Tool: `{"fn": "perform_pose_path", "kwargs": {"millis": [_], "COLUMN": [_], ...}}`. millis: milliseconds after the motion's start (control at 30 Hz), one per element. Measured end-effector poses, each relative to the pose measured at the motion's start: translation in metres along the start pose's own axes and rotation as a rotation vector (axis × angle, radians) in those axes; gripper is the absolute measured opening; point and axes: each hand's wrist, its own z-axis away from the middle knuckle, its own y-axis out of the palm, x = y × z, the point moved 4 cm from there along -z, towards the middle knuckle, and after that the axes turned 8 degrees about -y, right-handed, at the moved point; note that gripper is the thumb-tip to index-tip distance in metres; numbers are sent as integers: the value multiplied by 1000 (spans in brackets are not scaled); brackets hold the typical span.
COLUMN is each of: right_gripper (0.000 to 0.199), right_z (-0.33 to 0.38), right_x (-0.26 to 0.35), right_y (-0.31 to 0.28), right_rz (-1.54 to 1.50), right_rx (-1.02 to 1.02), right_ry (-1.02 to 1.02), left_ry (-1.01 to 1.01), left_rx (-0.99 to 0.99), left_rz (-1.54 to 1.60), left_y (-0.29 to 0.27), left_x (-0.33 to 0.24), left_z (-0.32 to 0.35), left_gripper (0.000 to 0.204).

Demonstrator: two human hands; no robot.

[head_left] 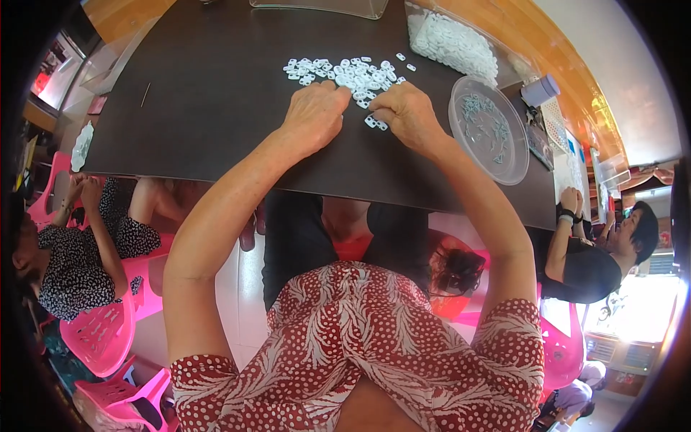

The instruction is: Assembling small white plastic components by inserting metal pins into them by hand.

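Note:
A loose heap of small white plastic parts [345, 72] lies spread on the dark table [216, 108]. My left hand [314, 115] rests knuckles-up at the near edge of the heap, fingers curled under. Close beside it, my right hand [407, 111] is curled the same way, with a couple of white parts [375, 122] lying at its fingertips. Whatever the fingers pinch is hidden under the hands.
A round clear plastic lid [489, 129] with several small grey-blue pieces lies to the right. A clear container [453, 43] full of white parts stands at the back right. People sit on pink chairs [101, 331] at left and right, below the table edge.

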Motion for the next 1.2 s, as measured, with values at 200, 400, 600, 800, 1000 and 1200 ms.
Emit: {"fn": "perform_pose_path", "kwargs": {"millis": [200, 400, 600, 800, 1000, 1200], "right_gripper": [3, 5, 5, 9, 11, 9], "right_z": [-9, -18, -14, -9, -10, -8], "right_x": [2, 6, 48, 93, 104, 105], "right_y": [8, 10, -4, -5, 0, 5], "right_rz": [79, 174, 0, -475, -651, -737], "right_rx": [103, 183, 20, -93, -87, -96], "right_ry": [-109, -236, -163, 109, 209, 225], "left_ry": [-25, -146, -616, -711, -653, -661], "left_rx": [-109, -175, 34, -56, -64, -91], "left_rz": [144, 359, 1407, 1741, 1748, 1731], "left_y": [-2, -18, -16, -14, -15, -15], "left_x": [7, 16, 19, 9, 0, 0], "left_z": [23, 46, 72, 96, 104, 109], "left_gripper": [12, 12, 7, 9, 9, 8]}}
